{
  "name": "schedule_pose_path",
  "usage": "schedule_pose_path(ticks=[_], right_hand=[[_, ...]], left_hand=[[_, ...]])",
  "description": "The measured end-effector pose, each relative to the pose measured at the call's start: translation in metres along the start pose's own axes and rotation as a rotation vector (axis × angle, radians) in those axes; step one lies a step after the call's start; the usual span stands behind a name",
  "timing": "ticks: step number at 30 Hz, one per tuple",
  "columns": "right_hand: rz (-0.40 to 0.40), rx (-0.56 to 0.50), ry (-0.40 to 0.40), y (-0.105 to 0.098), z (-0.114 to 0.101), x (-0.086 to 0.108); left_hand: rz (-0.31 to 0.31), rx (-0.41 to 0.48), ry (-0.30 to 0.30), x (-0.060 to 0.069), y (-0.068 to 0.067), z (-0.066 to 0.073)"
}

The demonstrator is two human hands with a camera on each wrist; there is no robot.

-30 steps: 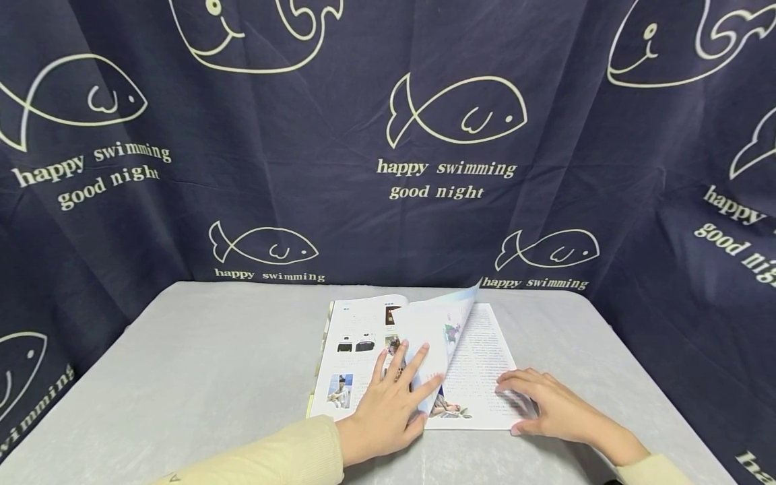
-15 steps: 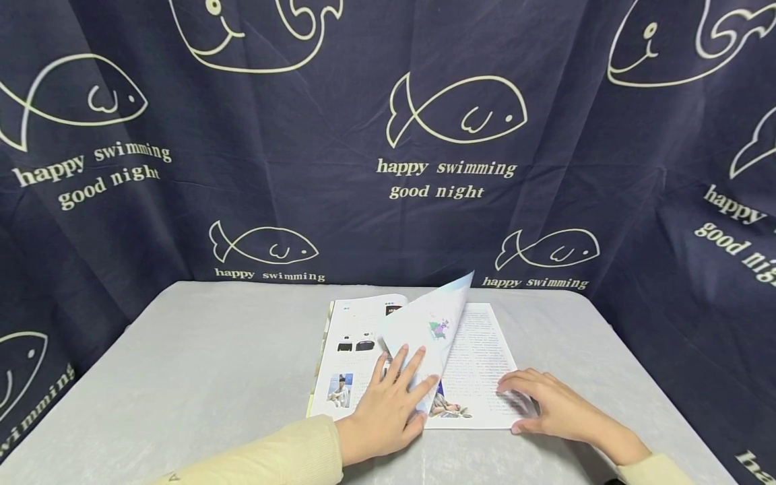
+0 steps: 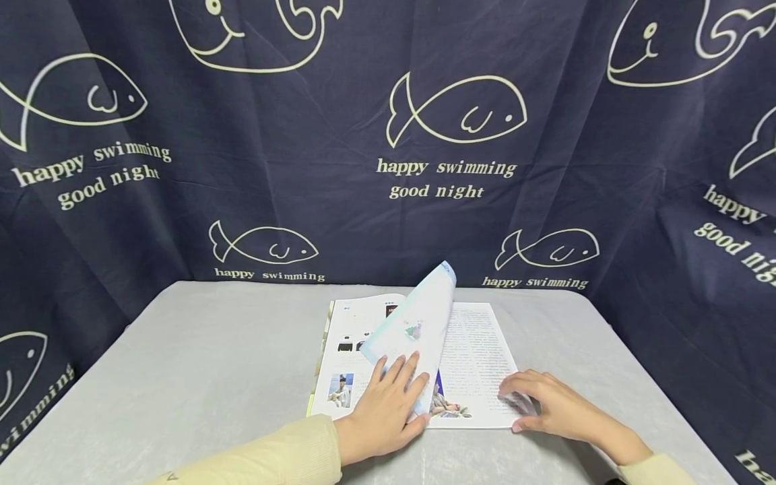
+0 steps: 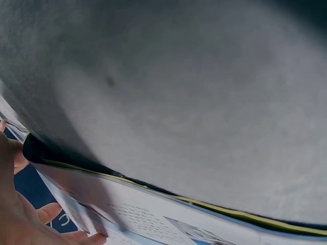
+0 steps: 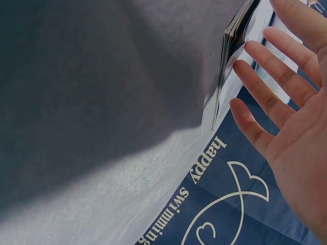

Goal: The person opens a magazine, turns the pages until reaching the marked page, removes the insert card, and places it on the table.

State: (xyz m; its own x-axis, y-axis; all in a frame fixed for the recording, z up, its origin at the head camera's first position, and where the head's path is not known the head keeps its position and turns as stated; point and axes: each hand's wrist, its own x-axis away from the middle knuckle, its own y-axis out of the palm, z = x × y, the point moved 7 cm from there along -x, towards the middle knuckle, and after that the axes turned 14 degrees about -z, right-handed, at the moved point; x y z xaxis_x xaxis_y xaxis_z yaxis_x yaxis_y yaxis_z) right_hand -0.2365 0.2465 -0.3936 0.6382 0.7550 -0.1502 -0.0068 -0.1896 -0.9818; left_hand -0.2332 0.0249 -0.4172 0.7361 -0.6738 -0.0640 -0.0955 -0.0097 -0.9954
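Observation:
An open magazine (image 3: 479, 357) lies on the table, a picture-and-text page on its left and dense print on its right. One page (image 3: 418, 313) is lifted and curls over toward the left, its upper corner standing above the far edge. My left hand (image 3: 382, 417) rests near the spine with fingers extended on that lifted page. At the lower right corner, my right hand (image 3: 558, 407) rests by the magazine's edge with relaxed fingers. The right wrist view shows the right hand's fingers (image 5: 278, 81) nearly straight beside the magazine's edge (image 5: 230, 46).
A grey cloth-covered table (image 3: 230, 357) extends to both sides of the magazine. Dark blue curtains (image 3: 351, 222) with fish drawings and lettering enclose the back and sides.
The lifted page has swung from right to left, its top corner rising and moving left. It now covers more of the left page. Both hands stay nearly where they were.

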Motion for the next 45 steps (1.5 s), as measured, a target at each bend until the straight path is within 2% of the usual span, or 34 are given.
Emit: schedule_pose_path(ticks=[11,22,31,40,45], right_hand=[[0.003,-0.014,-0.030,-0.0006,-0.0009,-0.0009],[-0.032,0.000,0.009,0.0024,0.0010,0.0015],[-0.028,-0.015,-0.024,0.0006,0.0014,0.0012],[-0.037,0.002,-0.007,0.0007,0.0014,0.0030],[-0.028,0.001,-0.041,-0.0007,0.0008,0.0025]], left_hand=[[-0.004,0.002,-0.024,0.0007,0.0001,-0.0005],[0.014,-0.039,-0.046,0.0026,-0.0005,-0.0024],[0.027,-0.049,-0.054,0.0035,-0.0024,-0.0041],[-0.009,-0.032,-0.049,0.0023,-0.0014,-0.0041],[-0.019,-0.021,-0.045,0.0013,0.0004,-0.0043]])
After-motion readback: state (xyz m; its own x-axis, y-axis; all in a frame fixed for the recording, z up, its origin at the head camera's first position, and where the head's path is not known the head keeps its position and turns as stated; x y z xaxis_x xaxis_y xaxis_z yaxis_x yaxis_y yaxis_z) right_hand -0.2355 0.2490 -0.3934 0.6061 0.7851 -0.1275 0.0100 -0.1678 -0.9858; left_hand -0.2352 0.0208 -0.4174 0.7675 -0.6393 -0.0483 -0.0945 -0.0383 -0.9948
